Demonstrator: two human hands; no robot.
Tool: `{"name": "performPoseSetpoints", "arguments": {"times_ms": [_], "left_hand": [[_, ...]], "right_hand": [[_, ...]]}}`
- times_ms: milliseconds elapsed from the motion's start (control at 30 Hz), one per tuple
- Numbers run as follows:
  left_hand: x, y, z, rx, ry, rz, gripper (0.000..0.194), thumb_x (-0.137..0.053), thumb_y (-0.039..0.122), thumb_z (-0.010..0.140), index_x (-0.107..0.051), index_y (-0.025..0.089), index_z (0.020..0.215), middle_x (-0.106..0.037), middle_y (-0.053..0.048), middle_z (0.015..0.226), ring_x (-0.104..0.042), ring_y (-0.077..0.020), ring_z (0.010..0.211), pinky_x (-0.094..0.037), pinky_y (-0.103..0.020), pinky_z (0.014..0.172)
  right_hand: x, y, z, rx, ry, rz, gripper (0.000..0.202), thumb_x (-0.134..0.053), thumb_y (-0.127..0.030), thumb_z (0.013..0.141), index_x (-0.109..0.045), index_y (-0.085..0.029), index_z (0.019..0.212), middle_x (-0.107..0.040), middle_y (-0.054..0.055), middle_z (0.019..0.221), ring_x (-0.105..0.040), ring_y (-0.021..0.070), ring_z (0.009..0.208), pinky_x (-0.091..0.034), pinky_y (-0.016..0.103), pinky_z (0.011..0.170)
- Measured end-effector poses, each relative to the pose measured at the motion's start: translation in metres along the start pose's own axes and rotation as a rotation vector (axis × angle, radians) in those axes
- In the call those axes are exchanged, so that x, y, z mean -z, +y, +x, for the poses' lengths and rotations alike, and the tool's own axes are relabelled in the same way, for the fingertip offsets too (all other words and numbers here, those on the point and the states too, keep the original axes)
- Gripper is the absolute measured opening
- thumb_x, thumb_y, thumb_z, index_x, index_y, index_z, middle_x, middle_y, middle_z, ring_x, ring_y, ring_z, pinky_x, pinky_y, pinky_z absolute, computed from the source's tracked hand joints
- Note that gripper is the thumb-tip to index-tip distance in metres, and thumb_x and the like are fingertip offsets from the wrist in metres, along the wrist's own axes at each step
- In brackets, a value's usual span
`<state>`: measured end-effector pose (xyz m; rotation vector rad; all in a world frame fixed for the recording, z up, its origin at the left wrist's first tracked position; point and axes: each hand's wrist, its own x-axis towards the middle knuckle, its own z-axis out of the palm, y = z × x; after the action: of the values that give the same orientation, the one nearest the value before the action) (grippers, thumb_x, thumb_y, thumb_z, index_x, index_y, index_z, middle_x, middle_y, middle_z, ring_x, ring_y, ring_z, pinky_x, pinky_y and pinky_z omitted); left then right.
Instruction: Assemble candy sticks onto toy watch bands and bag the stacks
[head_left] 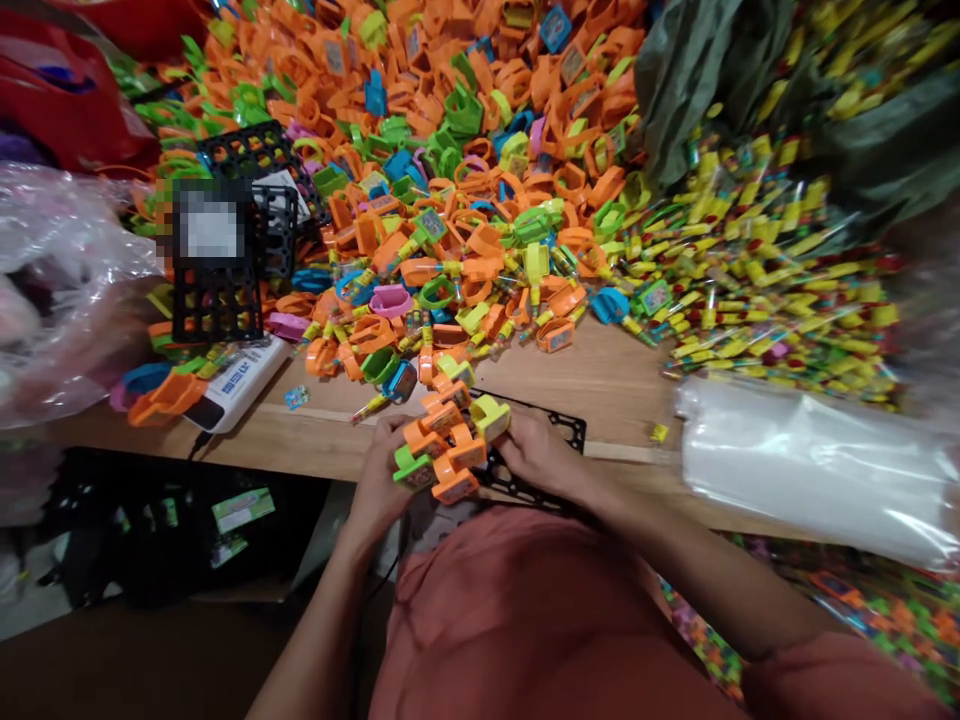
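Observation:
Between my two hands is a cluster of several toy watches (454, 440), mostly orange with green and yellow ones. My left hand (381, 478) is closed on its left side, by a green watch. On the right side my right hand (536, 452) is closed at a yellow watch (490, 416). Many of my fingertips are hidden behind the cluster. Beneath my right hand a black perforated plastic tray (566, 430) lies at the table's front edge. Just beyond my hands, a blue toy watch (400, 381) and small yellow-wrapped tubes (367, 408) lie loose.
A big heap of toy watches (450, 180) covers the back of the wooden table (622, 400). Yellow-wrapped tubes (780, 290) pile up at right, behind clear plastic bags (810, 470). At left are black trays (217, 310), a white power bank (244, 380) with a cable, and a plastic bag (67, 300).

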<state>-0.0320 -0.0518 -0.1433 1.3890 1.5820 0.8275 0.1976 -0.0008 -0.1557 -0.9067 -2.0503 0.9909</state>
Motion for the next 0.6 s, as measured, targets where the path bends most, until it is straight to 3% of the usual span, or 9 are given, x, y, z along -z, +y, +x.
{"name": "performPoseSetpoints", "arguments": {"times_ms": [100,233,300,400,467,533,600], "left_hand": [[0.0,0.002,0.001,0.034,0.016,-0.031,0.033,-0.082,0.046,0.067,-0.075,0.017,0.08,-0.063,-0.01,0.099,-0.06,-0.0263,0.099,-0.054,-0.034,0.084],[0.004,-0.004,0.0,0.074,0.01,-0.063,0.044,-0.086,0.055,0.06,-0.073,0.017,0.075,-0.065,-0.013,0.106,-0.062,-0.0302,0.102,-0.056,-0.039,0.085],[0.008,-0.01,0.0,0.073,-0.004,-0.061,0.045,-0.088,0.057,0.056,-0.072,0.018,0.071,-0.068,-0.014,0.105,-0.062,-0.0342,0.108,-0.057,-0.043,0.091],[0.012,-0.017,-0.001,0.074,-0.01,-0.076,0.045,-0.089,0.058,0.054,-0.071,0.02,0.07,-0.072,-0.014,0.103,-0.062,-0.0376,0.115,-0.054,-0.048,0.099],[0.012,-0.019,-0.001,0.08,-0.011,-0.092,0.044,-0.089,0.057,0.054,-0.071,0.02,0.07,-0.073,-0.013,0.097,-0.063,-0.0383,0.116,-0.054,-0.049,0.101],[0.012,-0.019,0.0,0.078,-0.021,-0.089,0.043,-0.089,0.057,0.055,-0.071,0.021,0.07,-0.073,-0.012,0.088,-0.063,-0.0389,0.117,-0.054,-0.05,0.102],[0.011,-0.019,0.001,0.071,-0.03,-0.081,0.041,-0.089,0.055,0.055,-0.07,0.021,0.069,-0.073,-0.012,0.085,-0.062,-0.0388,0.119,-0.054,-0.049,0.101]], "right_hand": [[-0.005,-0.002,0.003,0.142,-0.003,-0.036,0.028,-0.042,-0.001,0.081,-0.06,-0.02,0.09,-0.068,0.008,0.087,-0.063,0.02,0.082,-0.053,0.03,0.075],[0.009,-0.01,0.011,0.091,-0.16,-0.049,0.025,-0.047,-0.002,0.088,-0.064,-0.019,0.093,-0.071,0.007,0.089,-0.066,0.0192,0.084,-0.053,0.03,0.079],[0.034,-0.01,0.013,0.053,-0.145,-0.068,0.022,-0.052,-0.007,0.094,-0.068,-0.019,0.103,-0.074,0.008,0.099,-0.068,0.0201,0.094,-0.053,0.032,0.085],[0.09,0.002,0.01,-0.116,0.114,-0.262,0.019,-0.057,-0.021,0.099,-0.07,-0.021,0.113,-0.074,0.01,0.111,-0.067,0.0232,0.102,-0.052,0.037,0.09],[0.128,0.019,0.004,-0.279,0.276,-0.517,0.018,-0.056,-0.023,0.098,-0.073,-0.019,0.102,-0.073,0.011,0.103,-0.066,0.0263,0.096,-0.05,0.041,0.087],[0.156,0.039,-0.004,-0.45,0.324,-0.749,0.016,-0.059,-0.022,0.093,-0.073,-0.017,0.096,-0.071,0.014,0.1,-0.063,0.0301,0.095,-0.049,0.045,0.087],[0.171,0.057,-0.011,-0.568,0.295,-0.861,0.016,-0.063,-0.022,0.088,-0.073,-0.015,0.098,-0.07,0.016,0.101,-0.062,0.0321,0.096,-0.049,0.045,0.085]]}}
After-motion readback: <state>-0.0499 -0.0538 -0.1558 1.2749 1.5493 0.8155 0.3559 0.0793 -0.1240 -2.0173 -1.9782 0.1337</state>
